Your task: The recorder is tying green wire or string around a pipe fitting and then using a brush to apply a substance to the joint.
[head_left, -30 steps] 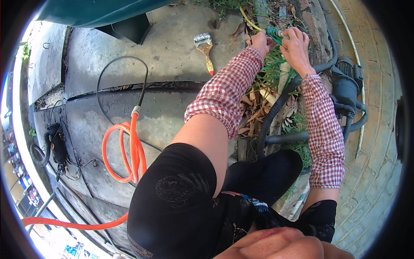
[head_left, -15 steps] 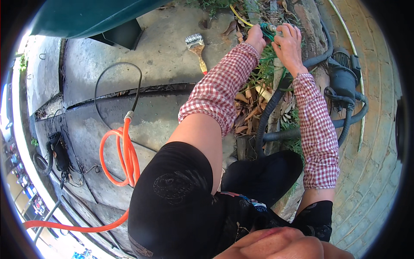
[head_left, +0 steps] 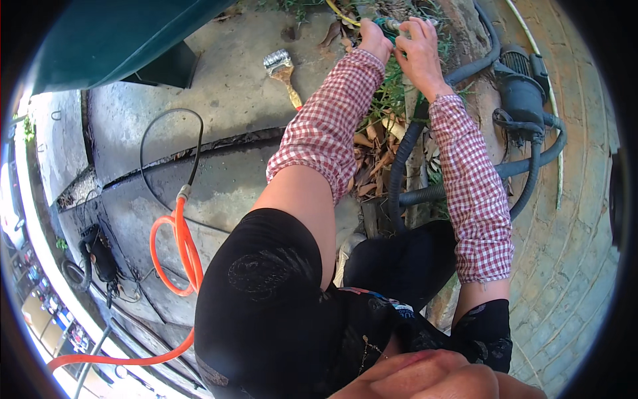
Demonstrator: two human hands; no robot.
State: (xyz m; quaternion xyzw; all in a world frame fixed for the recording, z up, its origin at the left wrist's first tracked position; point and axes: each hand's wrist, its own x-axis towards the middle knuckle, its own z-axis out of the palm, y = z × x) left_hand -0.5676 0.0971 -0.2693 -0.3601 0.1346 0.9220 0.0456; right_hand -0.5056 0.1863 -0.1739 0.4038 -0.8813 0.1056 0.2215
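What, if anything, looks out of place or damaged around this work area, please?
The concrete slabs look askew: a dark gap runs between them, meeting a debris-strewn opening at the left. A paintbrush also lies loose on the concrete.

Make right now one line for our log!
left hand: at thin green string; right hand: close beside; grips: unclear; flat red-tipped paintbrush: lying on grey concrete

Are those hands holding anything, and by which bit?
The left hand and right hand seem to be on a green thing with a pale fitting, but I can't tell exactly which part each holds.
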